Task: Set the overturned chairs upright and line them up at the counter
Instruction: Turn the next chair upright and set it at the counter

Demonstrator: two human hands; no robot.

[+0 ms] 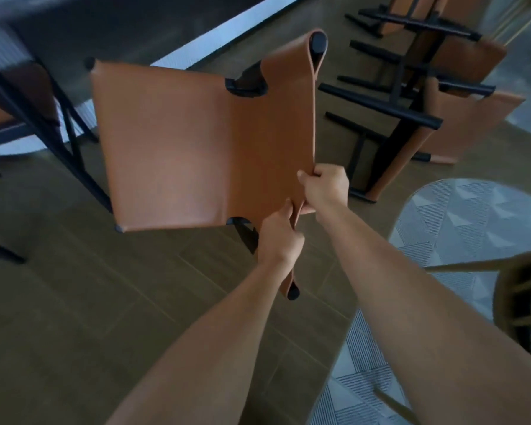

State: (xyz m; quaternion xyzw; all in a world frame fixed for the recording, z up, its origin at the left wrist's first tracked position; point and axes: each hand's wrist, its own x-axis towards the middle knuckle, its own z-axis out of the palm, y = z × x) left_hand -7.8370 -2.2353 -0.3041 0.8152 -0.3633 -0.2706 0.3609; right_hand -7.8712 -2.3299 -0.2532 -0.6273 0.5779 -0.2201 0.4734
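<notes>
Nearest, two bare forearms reaching up from the bottom edge. Underfoot, a brown wood-look floor (74, 302) in long planks. Off to the right, a pale grey rug (472, 228) with a ribbed geometric pattern and a rounded edge, and at the far right margin part of a wooden spindle chair (499, 296). Across the top left, a dark counter (74, 26) with a pale strip along its base. Tucked beneath it at the left edge, a second tan chair (28, 87) on black legs, blurred. Upper right, on the floor well apart from the counter, overturned chairs (411, 118), black legs pointing left, tan leather toward the rug; exact count hard to tell.

Centre frame, between the counter and the overturned ones, the tan leather chair (172, 142), black-framed, seat turned up toward the camera. Seat front aimed left toward the counter, backrest on the right. Top edge of the backrest running lengthwise from far to near, black rail ends showing at both tips. Whether its feet touch the floor: cannot tell.

Clasped round the near part of that backrest edge, the left hand (278, 237), thumb on the seat side. Just beyond it, the right hand (325, 187), fingers curled over the same edge, pinching the leather.
</notes>
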